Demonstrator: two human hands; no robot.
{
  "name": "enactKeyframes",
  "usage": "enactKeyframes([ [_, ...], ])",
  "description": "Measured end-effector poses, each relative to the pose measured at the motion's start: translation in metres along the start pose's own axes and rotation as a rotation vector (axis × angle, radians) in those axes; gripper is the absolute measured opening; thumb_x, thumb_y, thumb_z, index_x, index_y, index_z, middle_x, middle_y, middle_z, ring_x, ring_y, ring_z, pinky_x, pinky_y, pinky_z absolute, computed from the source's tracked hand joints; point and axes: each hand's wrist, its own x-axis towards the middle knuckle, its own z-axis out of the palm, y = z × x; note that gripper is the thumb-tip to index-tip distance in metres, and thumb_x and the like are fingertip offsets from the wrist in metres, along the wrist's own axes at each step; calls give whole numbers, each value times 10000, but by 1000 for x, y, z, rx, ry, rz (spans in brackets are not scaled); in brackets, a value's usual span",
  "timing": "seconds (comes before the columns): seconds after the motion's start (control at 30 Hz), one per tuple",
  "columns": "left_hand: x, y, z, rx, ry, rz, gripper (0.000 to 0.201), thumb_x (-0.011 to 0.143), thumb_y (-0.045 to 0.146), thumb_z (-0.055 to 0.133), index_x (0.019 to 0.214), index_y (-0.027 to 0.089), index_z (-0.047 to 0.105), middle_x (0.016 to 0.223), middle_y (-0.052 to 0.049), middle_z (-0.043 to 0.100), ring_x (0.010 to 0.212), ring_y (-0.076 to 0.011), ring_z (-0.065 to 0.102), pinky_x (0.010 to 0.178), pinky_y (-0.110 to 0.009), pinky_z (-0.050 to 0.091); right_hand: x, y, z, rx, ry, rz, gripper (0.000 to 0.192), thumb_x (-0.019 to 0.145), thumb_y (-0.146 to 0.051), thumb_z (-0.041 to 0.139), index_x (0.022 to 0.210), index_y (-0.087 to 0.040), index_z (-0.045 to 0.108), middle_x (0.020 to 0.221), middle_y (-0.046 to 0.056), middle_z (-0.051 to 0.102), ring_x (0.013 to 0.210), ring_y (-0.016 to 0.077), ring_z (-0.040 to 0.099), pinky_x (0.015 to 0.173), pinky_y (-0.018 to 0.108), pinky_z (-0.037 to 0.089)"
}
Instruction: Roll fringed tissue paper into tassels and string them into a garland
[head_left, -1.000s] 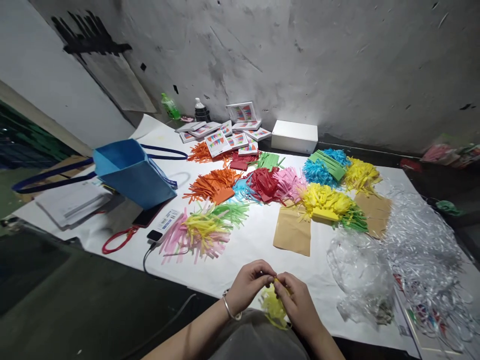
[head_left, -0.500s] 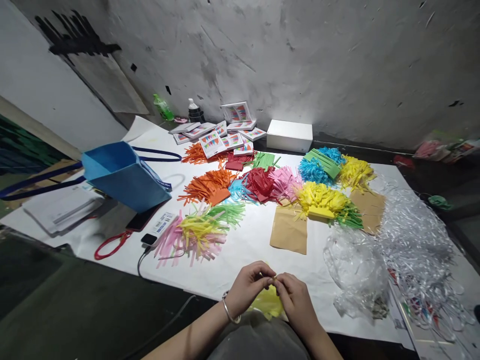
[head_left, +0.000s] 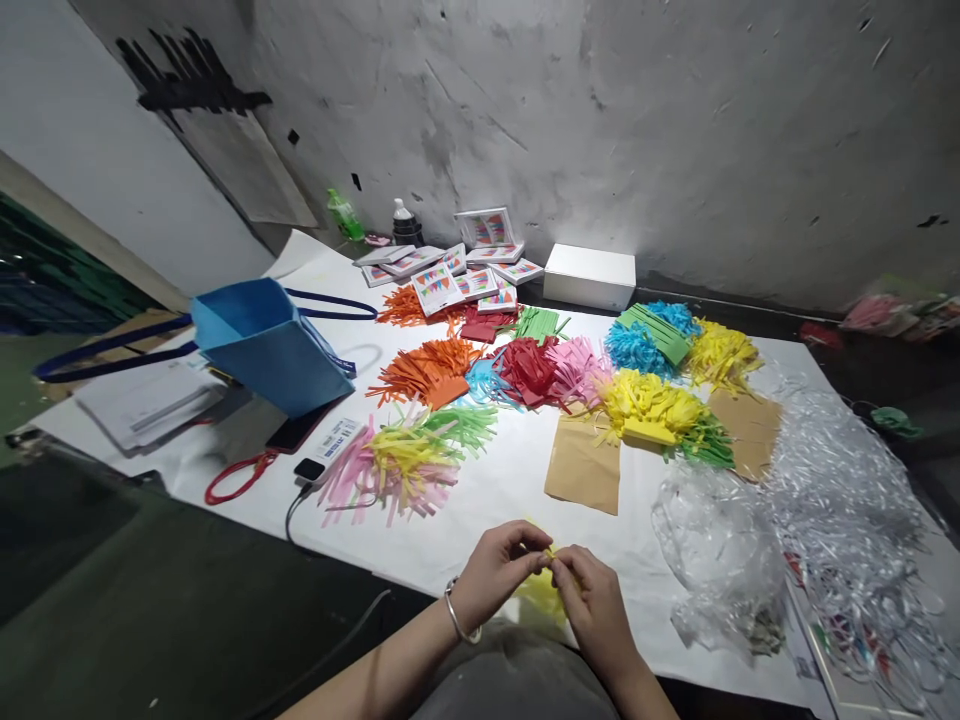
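Yellow paper fringe (head_left: 541, 592) pinched between both hands at the near edge of the bench (head_left: 510, 480).

The fringe is gripped by the closed fingertips of the left hand (head_left: 499, 572) and the right hand (head_left: 596, 605), which meet just above the lap. The thin strips could be torn if the hands were pulled apart too sharply, and the piece could be crumpled by too tight a pinch. If it slipped, it would likely drop into the lap rather than beside the pink and yellow pile (head_left: 397, 465).

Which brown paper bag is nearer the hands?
The left brown bag, lying mostly bare just beyond the hands. The other brown bag lies farther right, partly under yellow and green fringe.
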Motion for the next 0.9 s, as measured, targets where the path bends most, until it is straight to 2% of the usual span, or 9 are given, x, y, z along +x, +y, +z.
enactKeyframes([
  [0.07, 1, 3, -2, -26, -30, -50, 217, 768, 358, 657, 820, 148, 678, 706, -39, 658, 656, -150, 589, 643, -254, 469, 0, 1, 1, -9, -3, -1, 237, 943, -280, 420, 818, -209, 607, 763, 22, 634, 756, 160, 583, 673, 245, 429],
  [0.13, 1, 8, -4, 56, -50, -51, 218, 800, 356, 612, 769, 148, 671, 650, -27, 640, 618, -141, 574, 609, -239, 446, -2, 4, 2, -19, -19, -4, 233, 946, -281, 415, 831, -210, 605, 783, 26, 637, 770, 166, 582, 692, 254, 430],
  [0.3, -3, 11, -6, 450, -47, 125, 157, 843, 218, 507, 770, 177, 640, 676, -20, 622, 629, -136, 544, 623, -230, 396, -5, 15, 8, -35, -79, -4, 207, 947, -311, 424, 893, -226, 605, 845, 33, 650, 815, 183, 591, 719, 265, 440],
  [0.4, -6, 1, -7, 578, -39, 198, 150, 860, 210, 470, 802, 183, 605, 751, -45, 628, 684, -155, 547, 643, -242, 388, 1, 20, 14, -85, -106, -64, 162, 932, -317, 468, 958, -244, 610, 909, 36, 667, 869, 198, 593, 759, 283, 442],
  [0.5, -6, -6, -15, 643, -9, 229, 156, 881, 229, 446, 798, 189, 573, 774, -57, 622, 707, -168, 546, 647, -252, 386, 13, 21, 24, -175, -95, -144, 197, 943, -294, 437, 870, -242, 612, 797, 29, 660, 785, 202, 583, 717, 301, 432],
  [0.6, -6, -6, -29, 644, 97, 248, 161, 889, 218, 427, 786, 194, 548, 783, -57, 609, 724, -172, 537, 662, -262, 389, 24, 21, 34, -256, -76, -212, 236, 941, -294, 428, 772, -231, 581, 689, 21, 615, 699, 199, 551, 695, 319, 415],
  [0.7, -8, -8, -37, 531, 178, 233, 180, 902, 237, 412, 780, 195, 538, 776, -48, 588, 720, -166, 536, 658, -259, 408, 29, 25, 46, -248, -55, -224, 256, 944, -319, 421, 757, -225, 566, 684, 21, 608, 683, 191, 547, 701, 320, 415],
  [0.83, -4, -15, -39, 278, 122, 101, 164, 881, 293, 460, 806, 182, 557, 781, -31, 569, 630, -135, 547, 543, -219, 439, 36, 34, 65, -165, -26, -186, 318, 959, -361, 384, 751, -225, 583, 701, 29, 627, 707, 185, 580, 660, 286, 434],
  [0.9, 4, -17, -52, 262, 127, 83, 187, 868, 310, 478, 780, 175, 572, 759, -24, 578, 588, -126, 548, 536, -223, 451, 46, 37, 71, -142, -3, -191, 302, 953, -376, 394, 804, -228, 610, 759, 35, 654, 755, 188, 608, 686, 283, 464],
])
